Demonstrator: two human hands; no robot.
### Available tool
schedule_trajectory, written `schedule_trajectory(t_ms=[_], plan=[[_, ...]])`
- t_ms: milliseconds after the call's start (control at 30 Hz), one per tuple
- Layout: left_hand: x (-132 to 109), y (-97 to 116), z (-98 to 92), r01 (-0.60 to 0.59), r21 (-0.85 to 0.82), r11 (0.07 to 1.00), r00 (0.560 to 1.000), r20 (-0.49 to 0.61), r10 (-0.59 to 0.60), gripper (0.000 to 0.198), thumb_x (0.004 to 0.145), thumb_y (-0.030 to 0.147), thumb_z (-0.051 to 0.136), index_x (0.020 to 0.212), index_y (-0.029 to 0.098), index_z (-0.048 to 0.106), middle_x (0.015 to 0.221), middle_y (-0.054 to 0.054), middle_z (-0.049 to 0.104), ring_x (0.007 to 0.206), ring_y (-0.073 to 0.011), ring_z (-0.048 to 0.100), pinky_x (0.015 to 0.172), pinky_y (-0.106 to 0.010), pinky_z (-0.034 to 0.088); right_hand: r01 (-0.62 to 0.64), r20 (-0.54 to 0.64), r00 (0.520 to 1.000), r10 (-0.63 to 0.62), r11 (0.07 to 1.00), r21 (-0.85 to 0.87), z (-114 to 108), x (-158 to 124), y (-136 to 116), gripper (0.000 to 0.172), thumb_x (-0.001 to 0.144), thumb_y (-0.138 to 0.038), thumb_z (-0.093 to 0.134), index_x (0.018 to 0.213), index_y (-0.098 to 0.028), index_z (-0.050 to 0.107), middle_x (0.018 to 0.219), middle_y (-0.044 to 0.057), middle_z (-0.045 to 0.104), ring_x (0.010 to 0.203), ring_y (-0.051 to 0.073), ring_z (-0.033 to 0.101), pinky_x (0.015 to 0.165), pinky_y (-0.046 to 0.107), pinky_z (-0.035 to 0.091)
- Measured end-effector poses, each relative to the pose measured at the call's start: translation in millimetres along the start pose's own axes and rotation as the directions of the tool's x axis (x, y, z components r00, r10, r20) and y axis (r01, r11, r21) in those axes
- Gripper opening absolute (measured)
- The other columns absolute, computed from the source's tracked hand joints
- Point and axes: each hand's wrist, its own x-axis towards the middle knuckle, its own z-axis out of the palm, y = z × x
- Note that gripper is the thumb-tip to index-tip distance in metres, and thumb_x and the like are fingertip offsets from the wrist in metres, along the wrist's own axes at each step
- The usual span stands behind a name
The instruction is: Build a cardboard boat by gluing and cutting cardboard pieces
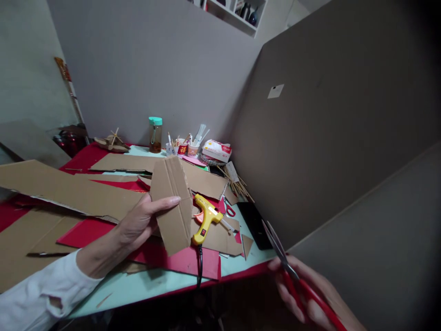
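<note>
My left hand grips a cut piece of cardboard, thumb across its front and fingers behind it. Crease lines run down the piece, and its top and bottom ends are angled. In my right hand is a pair of red-handled scissors, blades slightly parted and pointing up and left, off the table's front edge. The scissors and the cardboard are apart. Just right of the cardboard lies a yellow hot glue gun with a glue stick in its back and a black cord hanging over the edge.
Large cardboard sheets and red sheets cover the left of the table. A black tablet-like slab lies at the right. Behind stand a bottle, pen cups, a tissue pack and thin sticks. Grey partitions enclose the table.
</note>
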Motion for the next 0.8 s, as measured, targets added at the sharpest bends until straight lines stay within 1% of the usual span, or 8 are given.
schedule_trajectory(t_ms=[100, 167, 233, 267, 300, 467, 667, 800], plan=[[-0.7, 1.1, 1.1, 0.022, -0.005, 1.0, 1.0, 0.008, -0.022, 0.04, 0.065, 0.013, 0.086, 0.103, 0.017, 0.072, 0.083, -0.005, 0.079, 0.069, -0.0215, 0.074, 0.057, -0.028, 0.064, 0.075, 0.087, 0.994, -0.067, 0.993, -0.092, 30.3, 28.8, -40.6, 0.066, 0.074, -0.067, 0.073, 0.126, -0.03, 0.057, 0.095, 0.005, 0.062, 0.081, 0.021, 0.06, 0.073, 0.034, 0.05], [-1.7, 2.3, 2.4, 0.013, -0.009, 1.0, 1.0, 0.01, -0.013, 0.039, 0.065, 0.013, 0.086, 0.102, 0.017, 0.073, 0.082, -0.005, 0.079, 0.069, -0.0213, 0.074, 0.058, -0.028, 0.064, 0.153, 0.149, 0.982, -0.119, 0.957, -0.248, 48.9, 47.5, -62.9, 0.061, 0.075, -0.059, 0.074, 0.124, -0.029, 0.055, 0.102, 0.004, 0.061, 0.09, 0.023, 0.057, 0.081, 0.036, 0.048], [-3.3, 3.5, 3.4, -0.012, -0.01, 1.0, 1.0, 0.005, 0.012, 0.037, 0.066, 0.011, 0.085, 0.1, 0.017, 0.074, 0.083, -0.004, 0.08, 0.069, -0.0206, 0.074, 0.059, -0.027, 0.065, 0.19, 0.155, 0.978, -0.137, 0.893, -0.409, 64.2, 63.8, -79.9, 0.046, 0.078, -0.053, 0.072, 0.114, -0.028, 0.057, 0.101, 0.003, 0.061, 0.092, 0.024, 0.055, 0.083, 0.037, 0.045], [-4.2, 4.0, 3.6, -0.022, -0.007, 1.0, 1.0, 0.002, 0.022, 0.036, 0.066, 0.011, 0.084, 0.1, 0.017, 0.074, 0.082, -0.004, 0.08, 0.069, -0.0203, 0.074, 0.06, -0.027, 0.065, 0.194, 0.157, 0.978, -0.136, 0.866, -0.46, 70.5, 71.1, -86.4, 0.044, 0.08, -0.054, 0.069, 0.111, -0.027, 0.057, 0.099, 0.003, 0.06, 0.09, 0.023, 0.054, 0.081, 0.038, 0.044], [-5.0, 4.3, 3.6, -0.029, -0.004, 1.0, 1.0, -0.002, 0.029, 0.036, 0.067, 0.01, 0.084, 0.101, 0.017, 0.073, 0.082, -0.004, 0.08, 0.069, -0.0201, 0.074, 0.06, -0.027, 0.065, 0.2, 0.141, 0.979, -0.15, 0.847, -0.492, 76.0, 77.9, -91.8, 0.047, 0.079, -0.056, 0.069, 0.113, -0.026, 0.055, 0.101, 0.003, 0.06, 0.09, 0.024, 0.054, 0.082, 0.038, 0.044], [-6.5, 2.9, 2.4, -0.029, 0.011, 1.0, 0.999, 0.038, 0.028, 0.037, 0.07, 0.013, 0.083, 0.106, 0.02, 0.073, 0.09, -0.004, 0.081, 0.075, -0.022, 0.075, 0.066, -0.031, 0.066, 0.277, 0.208, 0.96, -0.19, 0.767, -0.579, 96.3, 106.0, -109.4, 0.039, 0.083, -0.055, 0.068, 0.104, -0.024, 0.055, 0.091, 0.0, 0.059, 0.08, 0.019, 0.051, 0.074, 0.032, 0.039], [-4.7, 3.7, 3.0, -0.005, 0.0, 1.0, 0.999, 0.035, 0.005, 0.026, 0.067, 0.012, 0.084, 0.092, 0.017, 0.077, 0.088, -0.005, 0.082, 0.078, -0.021, 0.076, 0.067, -0.025, 0.064, 0.374, 0.283, 0.924, -0.258, 0.769, -0.519, 107.4, 127.1, -117.3, 0.042, 0.086, -0.056, 0.069, 0.108, -0.022, 0.056, 0.096, 0.0, 0.063, 0.081, 0.017, 0.054, 0.074, 0.03, 0.04], [-2.5, 3.7, 0.1, -0.002, -0.007, 1.0, 1.0, 0.011, 0.002, 0.025, 0.065, 0.014, 0.086, 0.089, 0.018, 0.079, 0.087, -0.005, 0.082, 0.079, -0.0209, 0.076, 0.065, -0.022, 0.063, 0.416, 0.3, 0.906, -0.299, 0.76, -0.499, 108.0, 133.5, -113.3, 0.034, 0.09, -0.052, 0.066, 0.101, -0.021, 0.059, 0.091, 0.0, 0.064, 0.079, 0.016, 0.056, 0.073, 0.028, 0.041]])
